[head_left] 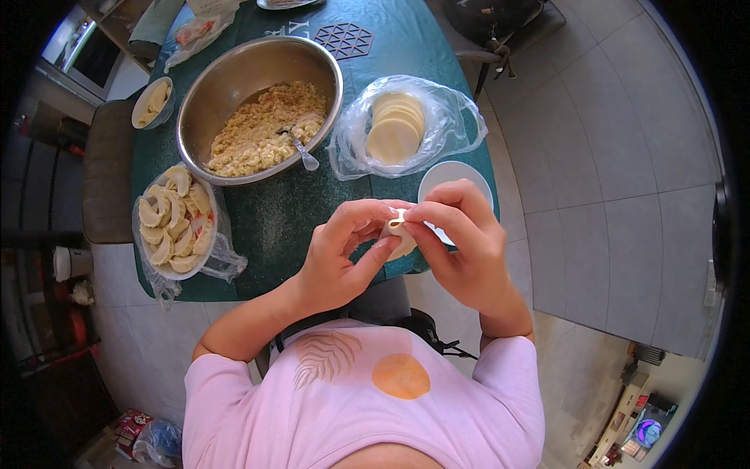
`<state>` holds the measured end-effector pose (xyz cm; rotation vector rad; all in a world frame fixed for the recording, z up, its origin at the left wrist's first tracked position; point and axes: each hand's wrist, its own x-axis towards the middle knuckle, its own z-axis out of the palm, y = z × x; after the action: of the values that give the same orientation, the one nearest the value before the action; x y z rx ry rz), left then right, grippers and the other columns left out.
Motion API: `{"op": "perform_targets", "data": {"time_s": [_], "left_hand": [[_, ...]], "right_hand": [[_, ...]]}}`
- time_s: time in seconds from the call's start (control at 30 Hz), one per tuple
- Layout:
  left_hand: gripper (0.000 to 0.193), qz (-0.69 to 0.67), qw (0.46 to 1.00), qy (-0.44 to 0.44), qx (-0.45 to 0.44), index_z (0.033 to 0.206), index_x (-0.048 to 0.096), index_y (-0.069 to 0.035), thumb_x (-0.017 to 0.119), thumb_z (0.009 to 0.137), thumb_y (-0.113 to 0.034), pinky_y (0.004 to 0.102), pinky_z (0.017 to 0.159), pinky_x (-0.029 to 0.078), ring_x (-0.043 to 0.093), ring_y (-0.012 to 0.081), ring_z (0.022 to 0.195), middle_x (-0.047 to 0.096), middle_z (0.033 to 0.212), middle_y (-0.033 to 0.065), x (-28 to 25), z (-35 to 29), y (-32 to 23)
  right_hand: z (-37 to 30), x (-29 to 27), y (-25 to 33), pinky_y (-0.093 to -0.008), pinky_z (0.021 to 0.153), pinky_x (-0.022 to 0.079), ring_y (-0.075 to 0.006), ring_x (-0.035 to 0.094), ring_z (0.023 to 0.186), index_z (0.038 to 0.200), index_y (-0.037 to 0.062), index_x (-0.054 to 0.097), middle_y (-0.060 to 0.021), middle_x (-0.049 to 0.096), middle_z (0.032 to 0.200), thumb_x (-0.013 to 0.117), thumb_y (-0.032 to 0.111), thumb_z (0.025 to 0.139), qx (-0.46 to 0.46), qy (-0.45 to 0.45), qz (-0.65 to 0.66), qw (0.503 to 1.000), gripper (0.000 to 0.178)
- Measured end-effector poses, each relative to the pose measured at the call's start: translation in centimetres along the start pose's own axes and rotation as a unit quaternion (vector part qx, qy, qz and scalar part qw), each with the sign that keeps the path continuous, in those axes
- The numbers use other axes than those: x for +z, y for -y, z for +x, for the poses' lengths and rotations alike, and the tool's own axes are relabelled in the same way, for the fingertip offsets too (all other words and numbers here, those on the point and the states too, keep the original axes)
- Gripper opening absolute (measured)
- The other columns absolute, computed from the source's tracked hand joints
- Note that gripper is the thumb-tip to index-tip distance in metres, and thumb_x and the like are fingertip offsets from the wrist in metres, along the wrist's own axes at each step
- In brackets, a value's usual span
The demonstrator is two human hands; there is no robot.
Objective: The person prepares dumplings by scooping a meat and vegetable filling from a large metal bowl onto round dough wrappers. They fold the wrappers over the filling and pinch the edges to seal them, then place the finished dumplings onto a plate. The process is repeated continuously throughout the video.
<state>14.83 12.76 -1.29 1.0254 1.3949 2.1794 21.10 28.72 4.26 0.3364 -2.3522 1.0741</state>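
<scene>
Between my two hands, over the table's near edge, is a dumpling (401, 241), its pale wrapper folded up around a bit of filling. My left hand (344, 248) grips it from the left with thumb and fingers. From the right, the thumb and forefinger of my right hand (462, 242) pinch the wrapper's upper edge. Partly behind my right hand lies a white plate (457, 171). Beyond it, a stack of round dumpling wrappers (394, 133) sits in an opened clear plastic bag (350, 141).
A large steel bowl (187, 133) of crumbly yellowish filling (266, 129) holds a spoon (301, 150). Folded dumplings (173, 221) fill a plastic-lined plate at the near left. A small white bowl (166, 112), a dark lattice trivet (344, 41) and a plastic bag (199, 35) stand farther off.
</scene>
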Motion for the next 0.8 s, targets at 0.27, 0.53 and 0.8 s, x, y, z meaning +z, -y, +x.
{"op": "perform_targets", "data": {"time_s": [0.27, 0.53, 0.8], "left_hand": [[0.032, 0.0, 1.0, -0.019, -0.007, 0.115, 0.042, -0.003, 0.053, 0.087, 0.007, 0.0301, 0.091, 0.048, 0.057, 0.0174, 0.104, 0.056, 0.118, 0.0173, 0.19, -0.21, -0.16], [0.036, 0.051, 0.998, 0.035, -0.002, 0.116, 0.035, -0.007, 0.051, 0.088, 0.01, 0.0315, 0.093, 0.047, 0.053, 0.0198, 0.111, 0.049, 0.125, 0.0209, -0.34, -0.26, -0.63], [0.029, 0.084, 0.996, 0.001, 0.039, 0.114, 0.044, -0.001, 0.054, 0.088, 0.006, 0.0297, 0.087, 0.05, 0.059, 0.0191, 0.104, 0.057, 0.118, 0.0211, -0.14, 0.04, -0.57]], "right_hand": [[0.21, 0.19, 0.19, -0.0324, 0.065, 0.047, -0.0264, 0.055, 0.077, 0.098, 0.002, 0.059, -0.0121, 0.053, 0.09, 0.069, -0.002, 0.076, 0.006, 0.014, -0.006, 1.0, 0.025], [0.84, -0.43, 0.62, -0.0329, 0.065, 0.047, -0.0263, 0.056, 0.077, 0.094, 0.0028, 0.059, -0.012, 0.054, 0.09, 0.069, -0.003, 0.073, 0.002, 0.04, 0.006, 0.999, 0.024], [0.7, -0.37, 0.19, -0.034, 0.065, 0.046, -0.0262, 0.056, 0.075, 0.092, 0.0036, 0.06, -0.0094, 0.055, 0.085, 0.07, -0.002, 0.071, -0.013, 0.039, 0.013, 0.999, 0.024]]}}
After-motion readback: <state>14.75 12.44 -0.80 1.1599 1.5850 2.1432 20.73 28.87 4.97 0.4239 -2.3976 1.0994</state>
